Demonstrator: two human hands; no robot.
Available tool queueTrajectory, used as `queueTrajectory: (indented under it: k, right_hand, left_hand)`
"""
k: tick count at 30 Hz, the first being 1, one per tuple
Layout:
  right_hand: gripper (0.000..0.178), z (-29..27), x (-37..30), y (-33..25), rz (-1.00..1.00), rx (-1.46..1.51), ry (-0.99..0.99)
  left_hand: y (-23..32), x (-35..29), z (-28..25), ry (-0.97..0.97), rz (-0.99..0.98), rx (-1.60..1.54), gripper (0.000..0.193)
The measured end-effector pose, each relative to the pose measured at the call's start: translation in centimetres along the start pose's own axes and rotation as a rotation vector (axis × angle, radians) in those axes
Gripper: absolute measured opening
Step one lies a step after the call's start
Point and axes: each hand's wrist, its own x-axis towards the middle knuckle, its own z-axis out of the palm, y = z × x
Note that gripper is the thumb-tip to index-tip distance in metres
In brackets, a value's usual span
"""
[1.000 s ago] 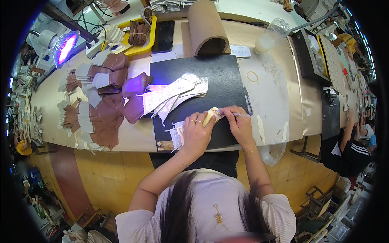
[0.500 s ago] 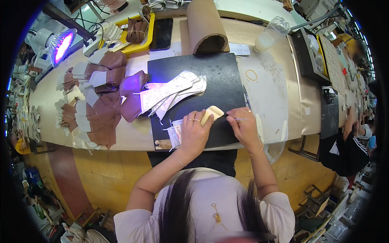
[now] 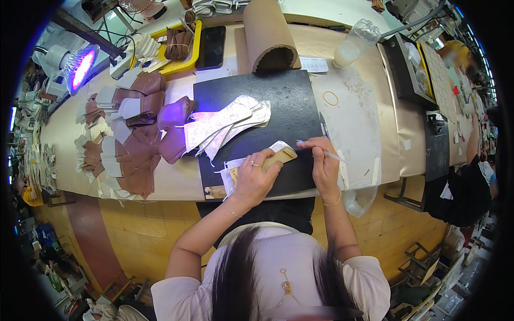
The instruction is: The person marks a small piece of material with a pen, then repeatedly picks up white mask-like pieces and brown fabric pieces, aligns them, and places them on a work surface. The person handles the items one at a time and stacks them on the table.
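My left hand is closed on a cream, round-ended piece with a narrow slot, holding it bent over the black board. My right hand grips a thin whitish stick-like tool just right of the piece, apart from it; its exact kind is unclear. Pale pieces with loose threads show beside my left hand, partly covered by it. Farther up the board lies a fan of pale patterned strips, lit purple at its left end.
Brown and grey leather pieces spread at left under a lamp. At the back are a yellow tray, a phone, a brown roll and a plastic bottle. A rubber band lies right of the board.
My right hand has turned upward and its tool has moved away from the cream piece. In my left hand the cream piece is now tilted and more curved.
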Motion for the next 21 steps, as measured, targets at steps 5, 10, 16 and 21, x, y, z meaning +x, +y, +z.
queueTrajectory:
  k: [5, 10, 16, 21]
  right_hand:
    - [0.028, 1.3, 0.0, 0.7, 0.183, 0.28, -0.108]
    - [0.013, 1.8, 0.2, 0.9, -0.105, -0.173, -0.211]
    - [0.013, 1.8, 0.1, 0.3, -0.185, -0.305, -0.207]
    - [0.014, 1.8, -0.1, 0.4, -0.197, -0.267, -0.219]
  left_hand:
    - [0.3, -0.6, -1.0, 0.047, 0.073, -0.115, 0.021]
    - [3.4, -0.5, -6.2, 0.177, -0.06, -0.25, 0.027]
    - [5.7, 0.7, -16.4, 0.346, -0.144, -0.063, 0.031]
    - [2.1, 3.7, -15.6, 0.387, -0.23, 0.06, 0.027]
